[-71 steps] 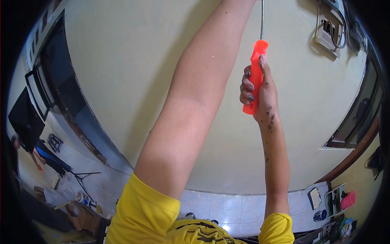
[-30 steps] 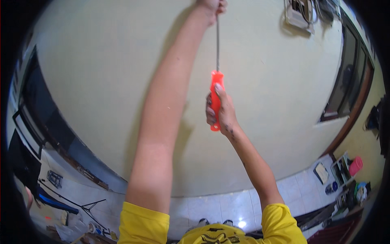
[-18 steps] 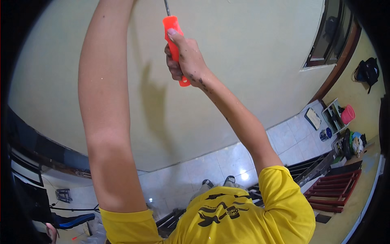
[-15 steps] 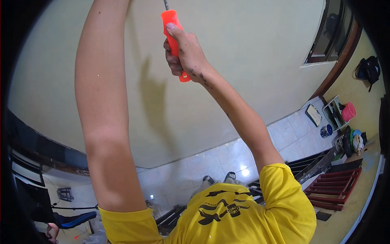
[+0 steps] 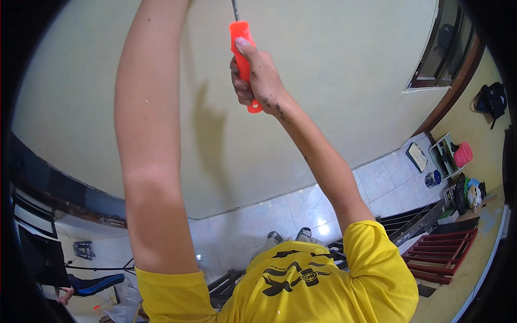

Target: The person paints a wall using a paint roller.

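Note:
My right hand (image 5: 258, 75) is wrapped round a bright orange plastic handle (image 5: 242, 67), its thumb lying along the upper part. From the handle's top a thin metal rod (image 5: 235, 9) runs up past the picture's edge, so the working end is hidden. Dark specks mark the hand and wrist. My left arm (image 5: 148, 107) reaches up on the left, and its hand lies beyond the top edge. Both arms are raised in front of a pale yellow-green wall (image 5: 323, 97), which carries a shadow of the right hand and handle.
At right on the tiled floor (image 5: 301, 210) are a tray (image 5: 416, 156), a dark blue can (image 5: 432, 178) and a pink bucket (image 5: 463, 154). Dark railings (image 5: 409, 220) and a red slatted frame (image 5: 441, 253) lie nearer. A window (image 5: 437, 46) is upper right. Another person's hand (image 5: 65, 295) shows lower left.
In the picture, both arms and the orange handle have shifted a little right, and the handle slightly down. The grip is the same. The view itself has turned a little.

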A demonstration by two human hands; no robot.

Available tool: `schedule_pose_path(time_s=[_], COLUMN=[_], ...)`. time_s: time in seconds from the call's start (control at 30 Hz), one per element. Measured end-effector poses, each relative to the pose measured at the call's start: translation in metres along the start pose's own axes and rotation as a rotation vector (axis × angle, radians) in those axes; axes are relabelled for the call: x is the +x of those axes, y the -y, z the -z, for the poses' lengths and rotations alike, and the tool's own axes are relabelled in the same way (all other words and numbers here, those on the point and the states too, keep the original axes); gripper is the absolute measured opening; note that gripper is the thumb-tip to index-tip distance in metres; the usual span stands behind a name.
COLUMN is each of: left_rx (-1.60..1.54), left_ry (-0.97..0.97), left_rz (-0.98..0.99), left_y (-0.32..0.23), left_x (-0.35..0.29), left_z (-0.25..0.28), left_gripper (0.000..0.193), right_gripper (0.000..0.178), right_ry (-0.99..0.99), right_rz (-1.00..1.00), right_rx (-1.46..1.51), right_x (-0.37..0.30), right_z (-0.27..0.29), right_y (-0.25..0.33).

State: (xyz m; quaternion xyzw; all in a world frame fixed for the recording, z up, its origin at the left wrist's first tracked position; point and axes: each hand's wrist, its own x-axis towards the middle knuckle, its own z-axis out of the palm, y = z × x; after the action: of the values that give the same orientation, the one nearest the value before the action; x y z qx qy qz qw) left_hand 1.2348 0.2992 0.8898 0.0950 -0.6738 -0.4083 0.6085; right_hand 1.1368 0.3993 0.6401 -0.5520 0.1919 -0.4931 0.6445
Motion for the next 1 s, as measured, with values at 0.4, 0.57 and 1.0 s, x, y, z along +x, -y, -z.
schedule_pose_path(time_s=[0.4,0.57,1.0], left_rx=[-0.115,-0.239,0.047], left_ry=[-0.280,-0.313,-0.588], left_rz=[0.381,0.575,0.864], left_y=[0.157,0.236,0.355], left_x=[-0.256,-0.387,-0.599], left_z=[-0.009,-0.028,-0.054], left_gripper=[0.038,0.041,0.038], right_gripper=[0.041,0.043,0.038], right_ry=[-0.018,-0.104,-0.190], right_rz=[-0.128,-0.255,-0.902], right_rx=[0.074,0.033,-0.279], right_x=[-0.093,-0.205,-0.327], right_z=[0.091,0.134,0.208], right_y=[-0.260,-0.379,-0.417])
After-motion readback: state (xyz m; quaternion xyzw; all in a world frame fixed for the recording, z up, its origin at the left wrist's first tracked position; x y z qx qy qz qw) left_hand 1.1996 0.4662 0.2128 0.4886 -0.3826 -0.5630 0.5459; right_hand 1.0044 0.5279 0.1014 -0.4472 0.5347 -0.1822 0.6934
